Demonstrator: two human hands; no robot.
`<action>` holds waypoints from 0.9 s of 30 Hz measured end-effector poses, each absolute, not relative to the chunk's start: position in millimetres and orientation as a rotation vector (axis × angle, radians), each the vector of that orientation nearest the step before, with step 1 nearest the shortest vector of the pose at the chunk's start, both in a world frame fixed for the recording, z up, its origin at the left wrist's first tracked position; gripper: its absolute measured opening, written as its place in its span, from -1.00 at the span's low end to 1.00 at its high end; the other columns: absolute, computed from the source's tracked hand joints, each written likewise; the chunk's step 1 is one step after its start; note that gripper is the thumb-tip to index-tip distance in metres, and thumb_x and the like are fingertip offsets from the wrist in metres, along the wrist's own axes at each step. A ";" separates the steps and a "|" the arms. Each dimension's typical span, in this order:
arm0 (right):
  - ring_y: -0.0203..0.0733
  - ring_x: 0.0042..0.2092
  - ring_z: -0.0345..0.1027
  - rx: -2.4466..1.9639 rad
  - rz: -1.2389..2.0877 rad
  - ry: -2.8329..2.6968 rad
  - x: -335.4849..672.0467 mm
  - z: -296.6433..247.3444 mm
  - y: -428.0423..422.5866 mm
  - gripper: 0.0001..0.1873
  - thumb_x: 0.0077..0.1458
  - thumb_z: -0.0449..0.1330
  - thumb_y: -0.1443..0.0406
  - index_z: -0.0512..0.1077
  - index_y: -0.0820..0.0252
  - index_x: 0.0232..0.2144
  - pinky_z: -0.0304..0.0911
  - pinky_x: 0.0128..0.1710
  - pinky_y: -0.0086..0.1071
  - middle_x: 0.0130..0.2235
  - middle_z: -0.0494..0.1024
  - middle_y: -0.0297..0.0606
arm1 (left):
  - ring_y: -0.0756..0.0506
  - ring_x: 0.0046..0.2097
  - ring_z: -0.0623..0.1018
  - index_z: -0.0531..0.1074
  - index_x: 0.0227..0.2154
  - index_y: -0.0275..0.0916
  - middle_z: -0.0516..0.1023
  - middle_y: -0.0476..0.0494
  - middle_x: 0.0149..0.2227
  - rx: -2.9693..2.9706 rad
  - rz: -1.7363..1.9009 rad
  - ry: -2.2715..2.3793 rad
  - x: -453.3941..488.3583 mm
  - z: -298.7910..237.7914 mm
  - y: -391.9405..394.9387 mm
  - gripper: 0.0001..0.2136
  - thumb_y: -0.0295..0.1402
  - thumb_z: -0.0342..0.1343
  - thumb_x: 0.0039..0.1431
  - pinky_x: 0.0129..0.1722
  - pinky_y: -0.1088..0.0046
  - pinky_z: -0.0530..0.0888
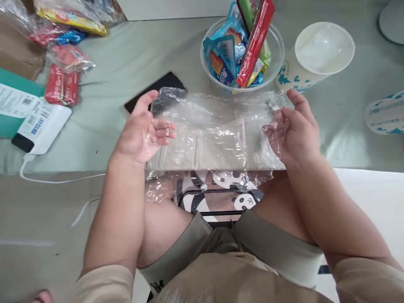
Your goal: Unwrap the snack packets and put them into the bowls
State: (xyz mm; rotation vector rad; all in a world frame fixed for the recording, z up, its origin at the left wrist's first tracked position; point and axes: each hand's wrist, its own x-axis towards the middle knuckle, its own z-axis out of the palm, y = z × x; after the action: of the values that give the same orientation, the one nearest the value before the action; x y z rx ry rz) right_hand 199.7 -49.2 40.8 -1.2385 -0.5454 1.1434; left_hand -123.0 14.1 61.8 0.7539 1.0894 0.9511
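A crinkled clear plastic bag [217, 134] is stretched between my two hands, partly over the table's front edge. My left hand [139, 130] holds its left side, thumb at the upper corner and the other fingers curled against the film. On the opposite side, my right hand [295, 126] grips the bag, its fingers partly seen through the plastic. The bag's lower part hangs above my lap. A dark phone [154, 90] lies behind my left hand, its right end under the film. Just beyond the bag is a clear round tub [277, 54] of snack packets.
A paper bucket [325, 63] with plastic inside stands right of the tub. At left are a white power bank [52, 130] with a cable, a red packet [62, 86] and several wrapped snacks [72, 21]. A panda-patterned item [221, 202] is between my legs.
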 end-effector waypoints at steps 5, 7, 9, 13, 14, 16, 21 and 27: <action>-0.21 -0.41 0.51 -1.311 1.186 -0.740 199.9 36.0 -55.5 -0.20 0.02 0.37 0.12 0.10 -0.28 0.24 0.43 -0.39 -0.33 -0.30 0.58 -0.45 | 0.02 -0.61 0.56 0.33 0.02 -0.07 0.59 0.12 -0.54 0.865 1.067 1.055 -128.1 50.4 10.9 -0.56 -0.57 0.23 0.11 -0.62 0.67 0.46; -0.28 -0.49 0.44 -1.384 1.200 -0.875 198.3 36.1 -60.7 -0.09 -0.03 0.41 0.25 0.08 -0.29 0.27 0.40 -0.43 -0.37 -0.31 0.59 -0.49 | 0.05 -0.64 0.51 0.33 -0.08 -0.08 0.56 0.14 -0.54 0.842 1.151 1.109 -120.3 53.1 12.6 -0.68 -0.63 0.12 0.21 -0.65 0.68 0.42; -0.33 -0.54 0.37 -1.421 1.181 -0.924 197.8 37.6 -63.9 -0.18 0.04 0.39 0.26 0.13 -0.26 0.26 0.36 -0.49 -0.41 -0.31 0.58 -0.49 | 0.08 -0.69 0.43 0.32 -0.19 -0.11 0.51 0.15 -0.54 0.824 1.225 1.183 -110.8 57.3 13.8 -0.74 -0.67 0.02 0.27 -0.74 0.70 0.29; -0.37 -0.54 0.39 -1.391 1.189 -0.921 201.4 42.6 -66.4 -0.22 0.15 0.38 0.18 0.14 -0.29 0.31 0.32 -0.57 -0.45 -0.21 0.61 -0.44 | 0.17 -0.74 0.25 0.35 -0.40 -0.21 0.42 0.12 -0.51 0.800 1.298 1.318 -98.3 63.6 12.0 -0.76 -0.70 -0.01 0.23 -0.82 0.69 -0.03; -0.36 -0.52 0.42 -1.367 1.234 -0.941 202.2 43.8 -67.5 -0.16 0.11 0.42 0.17 0.13 -0.30 0.33 0.35 -0.55 -0.45 -0.15 0.62 -0.42 | 0.18 -0.72 0.25 0.38 -0.42 -0.23 0.43 0.09 -0.48 0.798 1.290 1.326 -97.8 63.5 11.4 -0.79 -0.67 0.04 0.20 -0.82 0.69 -0.04; -0.35 -0.45 0.47 -1.324 1.342 -0.993 202.1 46.3 -71.1 0.00 0.00 0.51 0.19 0.11 -0.32 0.37 0.43 -0.49 -0.43 -0.03 0.62 -0.36 | 0.17 -0.67 0.32 0.46 -0.40 -0.25 0.47 0.01 -0.37 0.822 1.292 1.297 -99.8 60.4 11.2 -0.93 -0.53 0.17 0.13 -0.82 0.65 -0.02; -0.29 -0.29 0.54 -1.263 1.501 -1.027 191.7 49.2 -83.5 0.20 -0.21 0.59 0.30 0.12 -0.34 0.39 0.58 -0.37 -0.36 0.20 0.47 -0.24 | 0.15 -0.56 0.42 0.53 -0.07 -0.12 0.45 -0.16 0.14 0.989 1.304 1.137 -111.7 44.0 14.0 -0.48 -0.29 0.43 -0.19 -0.79 0.63 0.01; -0.28 -0.25 0.50 -1.247 1.444 -1.009 182.8 38.4 -85.1 0.05 -0.10 0.47 0.40 0.18 -0.30 0.35 0.45 -0.45 -0.47 -0.02 0.53 -0.33 | 0.18 -0.51 0.33 0.52 0.03 -0.01 0.36 -0.18 0.34 1.067 1.240 1.129 -119.7 40.5 15.2 -0.29 -0.40 0.52 -0.33 -0.75 0.66 -0.01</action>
State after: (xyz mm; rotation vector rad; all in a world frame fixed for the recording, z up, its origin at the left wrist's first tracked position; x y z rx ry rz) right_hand 182.8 -85.1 38.4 -1.2467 -1.0095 1.4440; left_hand -119.7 15.2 40.5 1.0665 1.1291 1.2405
